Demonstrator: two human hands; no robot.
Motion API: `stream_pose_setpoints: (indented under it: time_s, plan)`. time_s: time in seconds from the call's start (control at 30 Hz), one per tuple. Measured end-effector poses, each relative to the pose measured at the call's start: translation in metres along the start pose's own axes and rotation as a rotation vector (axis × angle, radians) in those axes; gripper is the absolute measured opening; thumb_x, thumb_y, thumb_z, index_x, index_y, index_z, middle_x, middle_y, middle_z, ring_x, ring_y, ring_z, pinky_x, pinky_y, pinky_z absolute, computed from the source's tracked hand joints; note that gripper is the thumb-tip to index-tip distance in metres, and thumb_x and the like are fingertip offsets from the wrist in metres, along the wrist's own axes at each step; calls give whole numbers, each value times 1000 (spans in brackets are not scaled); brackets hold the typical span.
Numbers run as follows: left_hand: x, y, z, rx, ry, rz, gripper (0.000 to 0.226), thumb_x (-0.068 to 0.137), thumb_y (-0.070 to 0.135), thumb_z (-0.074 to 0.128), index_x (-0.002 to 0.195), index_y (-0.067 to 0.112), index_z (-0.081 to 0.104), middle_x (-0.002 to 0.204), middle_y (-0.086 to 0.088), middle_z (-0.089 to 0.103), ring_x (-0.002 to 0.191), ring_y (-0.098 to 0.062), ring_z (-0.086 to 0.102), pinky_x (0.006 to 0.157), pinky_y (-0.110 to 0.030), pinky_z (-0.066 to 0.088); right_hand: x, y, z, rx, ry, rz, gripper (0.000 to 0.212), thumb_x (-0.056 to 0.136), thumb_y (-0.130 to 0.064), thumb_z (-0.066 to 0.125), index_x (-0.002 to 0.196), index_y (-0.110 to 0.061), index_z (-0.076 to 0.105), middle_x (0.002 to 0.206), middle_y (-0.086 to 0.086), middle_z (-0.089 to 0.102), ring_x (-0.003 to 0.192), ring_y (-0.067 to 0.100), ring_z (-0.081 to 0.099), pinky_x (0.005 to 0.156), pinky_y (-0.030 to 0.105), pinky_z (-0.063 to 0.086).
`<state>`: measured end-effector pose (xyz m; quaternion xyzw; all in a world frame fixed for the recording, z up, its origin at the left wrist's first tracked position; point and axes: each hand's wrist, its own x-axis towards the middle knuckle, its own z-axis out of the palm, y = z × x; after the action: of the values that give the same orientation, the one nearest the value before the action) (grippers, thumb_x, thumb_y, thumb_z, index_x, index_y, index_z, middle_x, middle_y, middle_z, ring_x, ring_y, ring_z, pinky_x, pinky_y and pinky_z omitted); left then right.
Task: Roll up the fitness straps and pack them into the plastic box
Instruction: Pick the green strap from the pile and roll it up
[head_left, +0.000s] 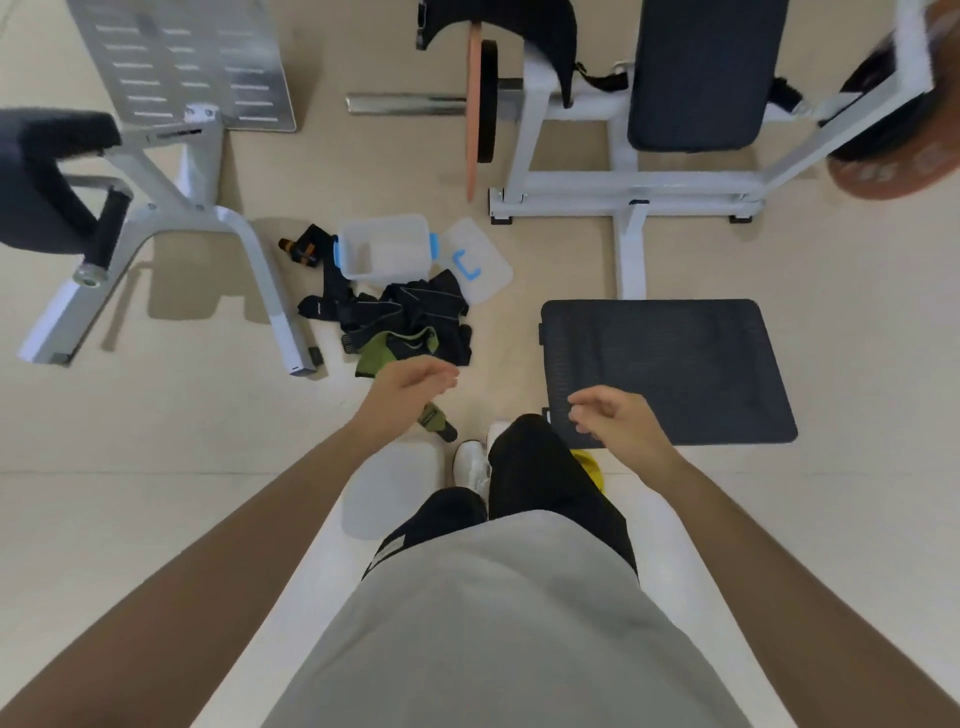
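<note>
Straps (402, 322), black and green, lie heaped on the beige floor (395, 171) just in front of the open plastic box (387, 249), its lid (480, 260) beside it. 1 rolled green strap (436, 422) sits below my left hand (410, 387). Both that and my right hand (610, 413) hover loosely open, holding nothing. White gym machine frames (631, 182) flank the heap; a dark mat (670, 369) lies right.

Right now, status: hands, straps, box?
Left hand and right hand open, empty. Straps piled loose on floor, unrolled. Plastic box open, lid beside it. Nothing blocking.
</note>
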<state>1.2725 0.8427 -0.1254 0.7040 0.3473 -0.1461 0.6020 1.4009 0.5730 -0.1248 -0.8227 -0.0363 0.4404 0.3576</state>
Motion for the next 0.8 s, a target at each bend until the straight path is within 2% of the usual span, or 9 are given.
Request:
stream_pose_setpoints:
  time_s: [0.1, 0.27, 0.33, 0.4, 0.5, 0.6, 0.7, 0.8]
  plan:
    - [46, 33, -19, -32, 10, -6, 18, 100, 18, 62, 110, 15, 76, 105, -4, 76, 102, -13, 68, 90, -21, 48, 53, -41, -16, -14, -29, -26, 20, 98, -18, 62, 116, -23, 70, 106, -8, 72, 101, 12, 68, 92, 28, 53]
    - [112, 55, -61, -118, 142, -76, 18, 101, 16, 60, 111, 14, 75, 105, -4, 77, 103, -13, 71, 94, -21, 53, 160, -100, -22, 10, -117, -48, 20, 95, -20, 66, 114, -23, 71, 109, -2, 72, 100, 15, 69, 98, 35, 54]
    - [134, 59, -81, -116, 195, -97, 16, 100, 19, 61, 108, 19, 76, 102, 1, 77, 99, -9, 71, 91, -20, 51, 203, -124, -19, 1, -163, -71, 20, 94, -19, 67, 113, -20, 72, 109, 1, 72, 99, 18, 70, 97, 35, 55]
    - [149, 62, -102, -117, 232, -121, 15, 100, 23, 62, 105, 24, 76, 100, 5, 78, 99, -8, 70, 90, -22, 49, 235, -149, -13, -31, -196, -94, 19, 94, -20, 66, 112, -19, 72, 108, 2, 72, 99, 19, 70, 91, 29, 55]
    - [165, 63, -133, -133, 268, -145, 14, 99, 21, 63, 105, 21, 76, 98, 6, 77, 91, -2, 70, 85, -21, 48, 269, -186, 2, -51, -229, -111, 14, 94, -20, 66, 107, -24, 70, 105, 1, 71, 90, 13, 68, 81, 21, 50]
    - [180, 60, -168, -140, 284, -134, 18, 99, 17, 62, 110, 12, 76, 101, -3, 77, 93, -8, 70, 91, -24, 51, 291, -215, 27, -62, -245, -122, 17, 95, -20, 66, 111, -19, 70, 101, 1, 71, 82, 10, 68, 79, 20, 52]
    - [197, 45, -206, -145, 282, -125, 18, 99, 14, 62, 109, 11, 76, 102, -7, 77, 98, -16, 71, 93, -25, 52, 308, -233, 61, -72, -244, -115, 20, 94, -19, 66, 114, -16, 71, 99, 2, 72, 80, 9, 68, 73, 15, 49]
    - [227, 13, -239, -153, 229, -116, 16, 97, 16, 64, 106, 13, 77, 100, -5, 77, 101, -20, 72, 97, -32, 54, 327, -231, 106, -95, -233, -82, 17, 94, -21, 66, 110, -20, 71, 95, 0, 72, 86, 13, 69, 80, 22, 50]
